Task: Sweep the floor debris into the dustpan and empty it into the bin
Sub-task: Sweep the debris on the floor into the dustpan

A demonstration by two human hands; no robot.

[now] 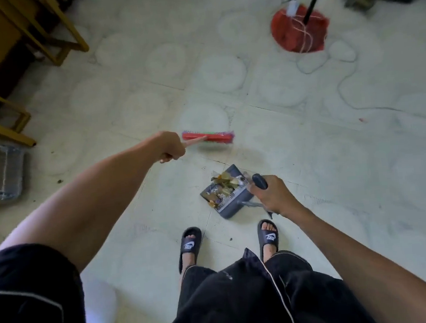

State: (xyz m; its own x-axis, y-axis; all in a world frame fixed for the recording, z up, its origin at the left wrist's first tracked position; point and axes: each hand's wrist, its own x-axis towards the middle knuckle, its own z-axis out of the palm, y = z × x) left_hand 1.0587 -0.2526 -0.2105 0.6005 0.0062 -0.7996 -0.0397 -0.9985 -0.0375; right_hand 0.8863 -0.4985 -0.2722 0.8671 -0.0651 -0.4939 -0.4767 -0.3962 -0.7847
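Note:
My left hand [170, 146] grips the pale handle of a red broom [208, 137], whose head is blurred and sits above the pale tiled floor, left of and beyond the dustpan. My right hand [273, 194] is closed around the dark handle of a grey dustpan [231, 203] that rests on the floor just ahead of my feet. Inside the dustpan lies a pile of debris [224, 183]: dry leaves and scraps of paper. A few dark specks [60, 181] dot the floor at the left.
Yellow wooden furniture legs [25, 117] stand at the upper left, with a clear plastic box [1, 173] below them. A red round base [301, 29] with a black pole and white cord stands at the upper right. My feet in black slippers [190, 244] are below the dustpan.

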